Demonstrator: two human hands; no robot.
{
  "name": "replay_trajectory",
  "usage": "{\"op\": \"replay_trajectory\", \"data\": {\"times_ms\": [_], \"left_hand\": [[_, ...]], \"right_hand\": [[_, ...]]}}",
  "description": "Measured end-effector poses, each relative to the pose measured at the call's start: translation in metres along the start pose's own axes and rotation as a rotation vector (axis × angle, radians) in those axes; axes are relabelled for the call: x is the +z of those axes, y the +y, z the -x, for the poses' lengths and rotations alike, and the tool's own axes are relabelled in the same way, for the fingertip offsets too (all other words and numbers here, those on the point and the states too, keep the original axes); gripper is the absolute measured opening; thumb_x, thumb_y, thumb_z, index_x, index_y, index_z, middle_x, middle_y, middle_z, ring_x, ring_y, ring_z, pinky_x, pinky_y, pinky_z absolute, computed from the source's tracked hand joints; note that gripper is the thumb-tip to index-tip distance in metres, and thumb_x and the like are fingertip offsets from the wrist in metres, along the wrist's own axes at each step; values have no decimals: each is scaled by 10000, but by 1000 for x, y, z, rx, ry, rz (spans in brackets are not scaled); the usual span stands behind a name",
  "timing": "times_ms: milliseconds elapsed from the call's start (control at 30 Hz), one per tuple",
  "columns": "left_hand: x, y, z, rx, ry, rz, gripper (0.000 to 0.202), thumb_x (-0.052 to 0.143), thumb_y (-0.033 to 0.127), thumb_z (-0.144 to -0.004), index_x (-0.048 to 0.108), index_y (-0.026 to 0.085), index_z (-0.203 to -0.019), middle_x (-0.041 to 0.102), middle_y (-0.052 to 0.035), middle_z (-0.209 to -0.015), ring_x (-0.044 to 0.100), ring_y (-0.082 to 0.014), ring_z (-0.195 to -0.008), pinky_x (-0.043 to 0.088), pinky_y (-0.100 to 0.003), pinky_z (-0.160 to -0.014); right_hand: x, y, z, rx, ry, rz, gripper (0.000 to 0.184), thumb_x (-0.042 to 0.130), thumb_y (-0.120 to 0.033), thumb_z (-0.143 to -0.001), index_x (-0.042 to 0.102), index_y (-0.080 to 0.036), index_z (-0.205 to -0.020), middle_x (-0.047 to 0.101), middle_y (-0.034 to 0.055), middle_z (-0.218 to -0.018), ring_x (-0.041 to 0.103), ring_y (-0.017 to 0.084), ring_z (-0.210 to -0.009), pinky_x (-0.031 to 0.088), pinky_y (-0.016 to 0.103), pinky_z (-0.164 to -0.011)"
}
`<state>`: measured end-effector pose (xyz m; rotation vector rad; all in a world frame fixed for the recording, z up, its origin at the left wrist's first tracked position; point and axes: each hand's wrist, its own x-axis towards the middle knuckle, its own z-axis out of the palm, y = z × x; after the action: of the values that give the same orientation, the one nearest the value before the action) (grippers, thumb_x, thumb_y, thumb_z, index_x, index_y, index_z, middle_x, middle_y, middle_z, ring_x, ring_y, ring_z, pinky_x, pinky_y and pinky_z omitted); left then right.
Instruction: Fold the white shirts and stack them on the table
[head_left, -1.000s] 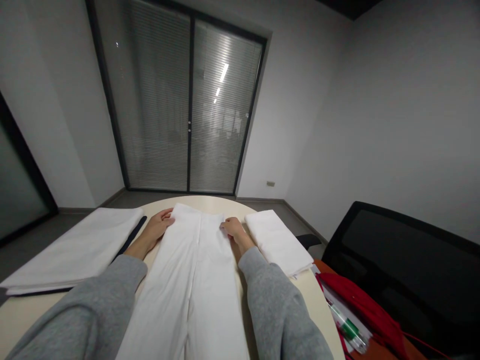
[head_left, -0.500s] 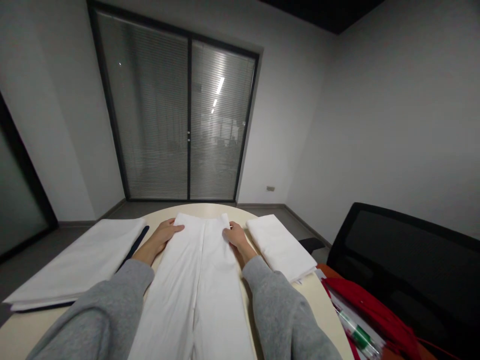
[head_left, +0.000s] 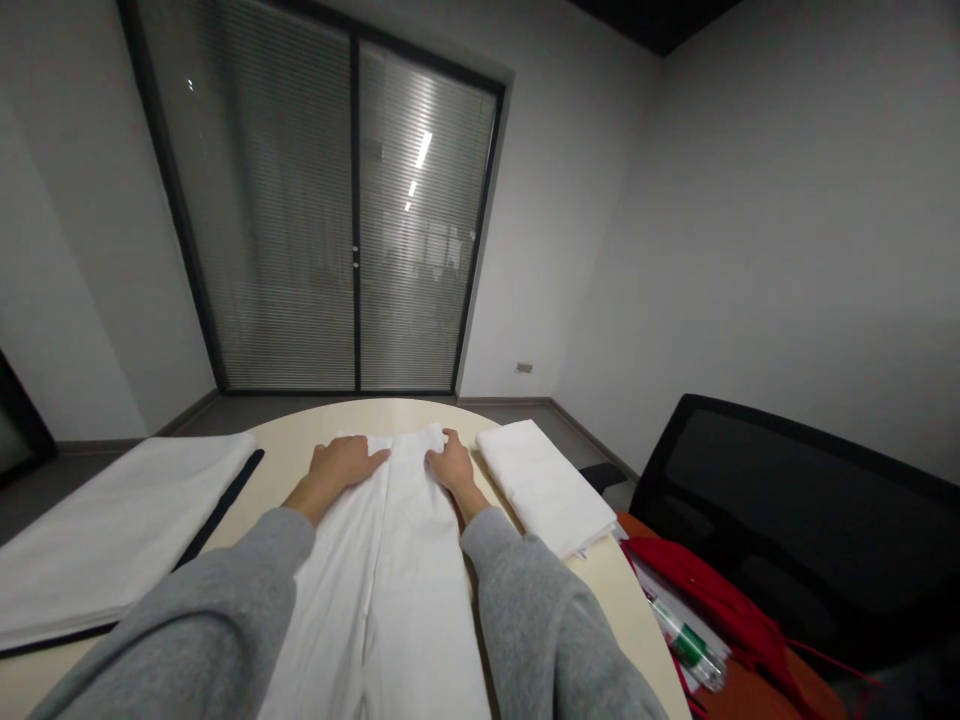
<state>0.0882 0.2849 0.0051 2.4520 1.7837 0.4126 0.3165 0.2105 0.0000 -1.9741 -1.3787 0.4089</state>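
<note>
White trousers (head_left: 416,560) lie lengthwise on the round table, with a seam running down the middle toward me. At their far end, my left hand (head_left: 341,472) grips the left edge, thumb on top and the other fingers partly hidden. Opposite it, my right hand (head_left: 453,465) pinches the right edge near the far corner. Grey sleeves cover both forearms. The near end of the trousers runs out of view at the bottom.
On the pale round table (head_left: 300,425), a folded white cloth (head_left: 544,485) lies right and a larger white stack (head_left: 127,530) with a dark layer beneath lies left. A black chair (head_left: 787,530) stands right, holding a red cloth (head_left: 697,570) and a clear bottle (head_left: 690,645).
My left hand has moved inward over the trousers, drawing their left edge toward the middle. My right hand stays on the right edge. The view has turned slightly right.
</note>
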Motion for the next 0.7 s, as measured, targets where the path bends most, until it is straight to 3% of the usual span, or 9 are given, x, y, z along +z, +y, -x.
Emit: {"op": "replay_trajectory", "data": {"times_ms": [67,167,333,500,600,700], "left_hand": [[1,11,0,-4,-48,-45,531,549,681,-857,754,192,-895,744,-248,-1113,655,-446,-1100,394,-591,-964],[1,19,0,22,-46,-65,391,514,494,-919,759,188,-909,755,-227,-1099,683,-404,-1054,361,-585,-982],[0,27,7,153,188,-103,396,365,322,-992,730,169,-1003,726,-194,-1128,645,-343,-1091,396,-504,-937],[11,32,13,164,144,-120,409,365,382,-1013,697,154,-1083,686,-184,-1173,570,-335,-1159,387,-493,-976],[15,32,12,176,144,-75,490,360,494,-1023,655,148,-1207,659,-184,-1283,532,-332,-1230,358,-500,-1033],[16,29,10,237,70,16,585,316,585,-1023,602,197,-1354,607,-148,-1433,492,-324,-1326,329,-507,-1087]], "right_hand": [[1,0,-1,-5,2,1,680,635,-302,-825,457,-189,-1471,713,130,-1233,643,281,-1187,465,364,-982],[2,2,-5,-5,-2,3,659,643,-324,-832,491,-158,-1452,689,155,-1295,631,282,-1215,463,356,-994],[3,3,-8,-17,-10,7,564,642,-320,-839,573,-177,-1381,698,133,-1296,644,264,-1206,470,331,-989],[3,2,-3,-26,23,5,589,633,-295,-836,543,-205,-1411,715,106,-1269,655,253,-1193,472,329,-994],[2,0,2,-31,47,8,589,603,-289,-857,518,-221,-1436,718,99,-1258,656,256,-1191,475,342,-987],[0,-2,5,-35,62,14,595,581,-283,-867,500,-245,-1455,719,89,-1252,660,262,-1177,485,352,-962]]}}
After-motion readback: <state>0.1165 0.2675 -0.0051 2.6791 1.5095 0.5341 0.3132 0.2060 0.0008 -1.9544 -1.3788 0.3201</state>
